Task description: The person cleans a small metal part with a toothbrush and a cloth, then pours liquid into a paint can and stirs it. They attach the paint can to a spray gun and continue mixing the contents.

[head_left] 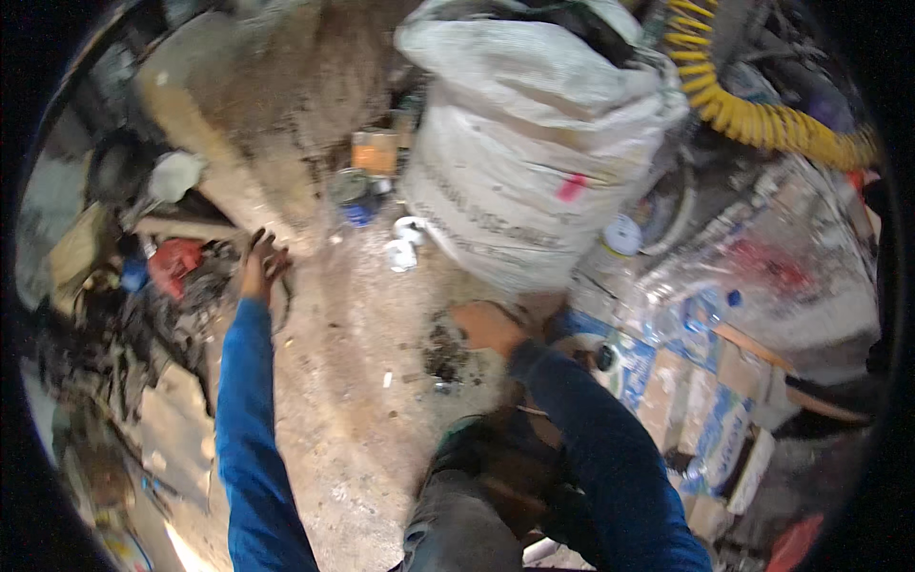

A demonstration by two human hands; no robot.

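Beside the right hand (pixel 488 327), its grip unclear, dark debris (pixel 445 357), with the left hand (pixel 261 264) splay-fingered.

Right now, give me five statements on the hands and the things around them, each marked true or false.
1. The right hand is down beside a dark patch on the floor. True.
2. The yellow hose runs through the left hand. False: the yellow hose curves at the upper right, well away from the left hand.
3. The white sack stands beyond the right hand. True.
4. The orange block-shaped item is right of the white sack. False: it is left of it.
5. Blue sleeves cover both forearms. True.
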